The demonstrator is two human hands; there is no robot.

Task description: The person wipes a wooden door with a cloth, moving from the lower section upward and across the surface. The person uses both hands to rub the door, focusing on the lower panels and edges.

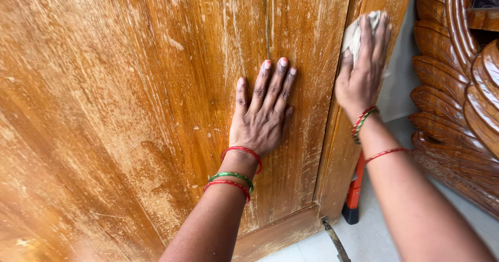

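I had my left hand (pixel 262 111) laid flat on the door (pixel 130 111), palm down, fingers stretched up and slightly spread, gripping nothing, simply braced against the panel. My right hand (pixel 364 64) was up on the door's right stile, fingers closed over a pale cloth (pixel 354 33) and pressing it against the wood; the cloth showed only above and beside my fingers, bunched under them.

The panel was streaked with whitish, dusty marks, thickest toward the left and near the lower rail, so to my mind the wiping was best done with steady pressure along the grain, with the cloth kept folded so a clean face met the wood, and with the bracing hand holding the door steady under the push. I judged that the narrow stile wanted short strokes, or the cloth would slip off its edge.

Both forearms reached up from the bottom of the view, the left nearly straight, the right angled inward with the wrist bent back a little. Bangles (pixel 234 176) in red and green sat on the left wrist, and more on the right.

A carved wooden piece (pixel 457 85) stood just right of the door, and a red and black tool (pixel 353 194) rested on the floor (pixel 374 236) by the door's foot
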